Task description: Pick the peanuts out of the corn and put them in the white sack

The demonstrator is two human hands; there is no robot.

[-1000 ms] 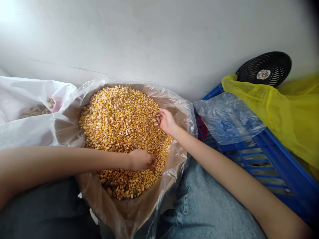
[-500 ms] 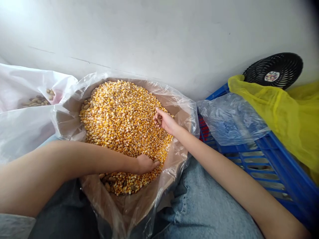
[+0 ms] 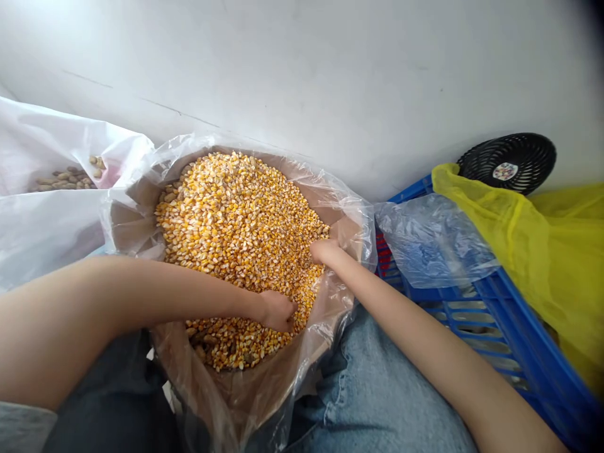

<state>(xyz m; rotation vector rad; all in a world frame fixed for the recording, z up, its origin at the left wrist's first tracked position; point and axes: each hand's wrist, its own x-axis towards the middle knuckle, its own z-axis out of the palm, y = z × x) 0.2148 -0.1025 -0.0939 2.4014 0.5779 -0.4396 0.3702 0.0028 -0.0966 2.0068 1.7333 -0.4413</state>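
A large heap of yellow dried corn kernels (image 3: 236, 233) fills a sack lined with clear plastic (image 3: 342, 214). My left hand (image 3: 278, 311) presses into the near edge of the heap, its fingertips hidden among the kernels. My right hand (image 3: 323, 251) rests at the heap's right edge, close to the sack wall, with its fingers also sunk out of sight. Darker brown pieces lie among the kernels near the front. A white plastic bag (image 3: 47, 226) to the left holds peanuts in the shell (image 3: 66, 180).
Blue jeans (image 3: 377, 390) lie under the sack, with a white wall (image 3: 302, 75) behind it. To the right stand a blue plastic crate (image 3: 476, 321), a clear plastic bag (image 3: 434, 242), a yellow plastic bag (image 3: 519, 251) and a small black fan (image 3: 507, 163).
My right hand has moved down and right from the heap's middle, and its fingers have gone into the kernels. My left hand stays nearly in place. The view has tilted slightly.
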